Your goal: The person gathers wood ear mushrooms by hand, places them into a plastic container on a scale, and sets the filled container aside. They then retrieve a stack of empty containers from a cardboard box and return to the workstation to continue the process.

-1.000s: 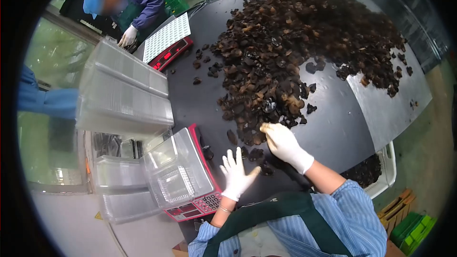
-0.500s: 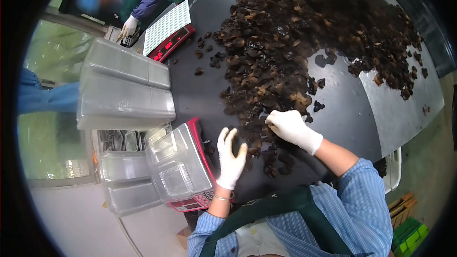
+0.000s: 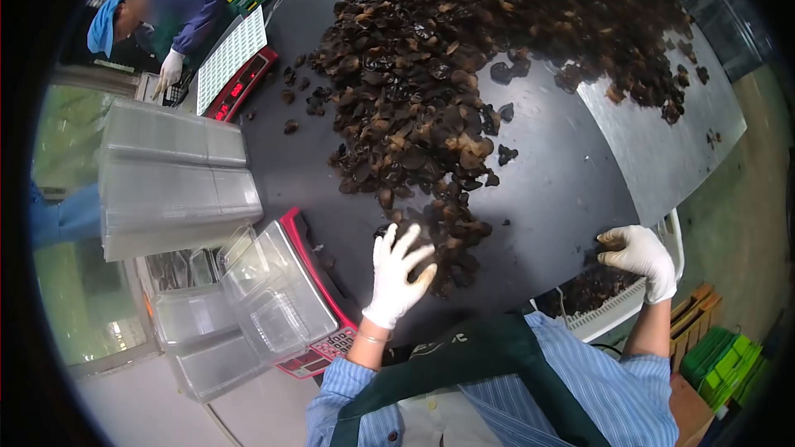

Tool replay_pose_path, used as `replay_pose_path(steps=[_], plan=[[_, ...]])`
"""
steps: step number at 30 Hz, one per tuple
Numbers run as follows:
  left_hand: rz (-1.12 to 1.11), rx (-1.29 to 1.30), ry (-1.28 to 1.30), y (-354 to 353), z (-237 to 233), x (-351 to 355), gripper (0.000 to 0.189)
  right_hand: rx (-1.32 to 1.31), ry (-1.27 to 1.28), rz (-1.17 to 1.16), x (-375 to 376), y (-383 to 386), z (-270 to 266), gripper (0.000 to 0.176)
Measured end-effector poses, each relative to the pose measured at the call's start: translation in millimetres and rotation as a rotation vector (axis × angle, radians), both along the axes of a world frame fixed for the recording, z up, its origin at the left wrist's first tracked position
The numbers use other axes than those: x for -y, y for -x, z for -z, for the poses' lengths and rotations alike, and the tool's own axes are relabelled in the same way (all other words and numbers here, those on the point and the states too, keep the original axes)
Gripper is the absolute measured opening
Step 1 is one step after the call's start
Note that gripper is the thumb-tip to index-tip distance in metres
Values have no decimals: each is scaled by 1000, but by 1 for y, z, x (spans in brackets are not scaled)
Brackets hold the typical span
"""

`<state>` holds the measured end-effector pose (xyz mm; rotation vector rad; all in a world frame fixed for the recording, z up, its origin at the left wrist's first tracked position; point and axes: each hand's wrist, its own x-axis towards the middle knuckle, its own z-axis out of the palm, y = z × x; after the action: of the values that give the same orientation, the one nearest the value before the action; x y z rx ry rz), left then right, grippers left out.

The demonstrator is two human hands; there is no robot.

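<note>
A large heap of dark wood ear mushrooms (image 3: 406,108) covers much of the black table (image 3: 530,207). My left hand (image 3: 396,277), in a white glove, is at the heap's near end with its fingers spread, touching or just above the pieces there. My right hand (image 3: 644,258), also gloved in white, is out at the right table edge, above a white basket (image 3: 609,319) with dark pieces in it. Its fingers are bent and parted, with nothing I can make out between them.
Stacked clear plastic trays (image 3: 178,182) stand at left. More clear trays (image 3: 286,298) rest on a red scale (image 3: 319,273). Farther off is a second red scale (image 3: 236,83), beside a co-worker (image 3: 195,8) in purple sleeves. Green crates (image 3: 725,364) are at lower right.
My right hand has left the heap and swung right to above the basket. My left hand stays near the heap, fingers spread wider. The view has shifted to the right.
</note>
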<state>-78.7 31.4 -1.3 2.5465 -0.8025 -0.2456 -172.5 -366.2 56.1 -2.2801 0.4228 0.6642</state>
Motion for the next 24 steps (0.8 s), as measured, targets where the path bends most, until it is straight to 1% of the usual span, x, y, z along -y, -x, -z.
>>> replay_pose_path(steps=[2,3,4,5,6,7,8,10,13,14,16,18,19,20,22,23,24], plan=[[25,61,-50,14,-3,-3,36,132,98,39,-24,0,-1,30],[-25,81,-74,20,-4,-4,36,312,116,12,-41,-6,6,26],[-88,83,-166,25,-2,-7,52,448,49,42,-64,-18,0,22],[-219,58,-186,29,1,-8,63,584,-15,-9,-83,-28,9,22],[-352,30,-208,34,4,-9,75,786,0,-133,-101,-34,24,26],[-418,-36,-202,39,9,-15,90,775,-42,-259,-117,-40,33,36],[-497,-73,-159,43,10,-18,91,783,32,-336,-136,-44,41,46],[-493,-90,-91,51,7,-22,92,836,53,-392,-158,-52,66,50],[-449,-40,-68,70,16,-24,92,884,-46,-132,-158,-54,99,50],[-450,-41,-53,75,16,-22,92,984,-53,-94,-155,-55,105,49],[-423,-42,-50,83,18,-17,91,902,-142,-196,-136,-57,104,47],[-393,-48,-42,85,15,-12,90,861,-83,-296,-117,-54,93,33],[-378,-51,-42,87,13,-11,89,809,-97,-285,-104,-51,87,29],[-425,-119,160,88,14,-12,87,757,-112,-271,-90,-47,78,26],[-504,-248,566,89,18,-14,84,448,46,-204,-52,-33,61,21],[-608,-272,769,88,19,-11,80,262,251,-205,-29,-19,57,15],[-704,-257,883,81,17,-9,75,71,453,-203,-14,-9,50,8]])
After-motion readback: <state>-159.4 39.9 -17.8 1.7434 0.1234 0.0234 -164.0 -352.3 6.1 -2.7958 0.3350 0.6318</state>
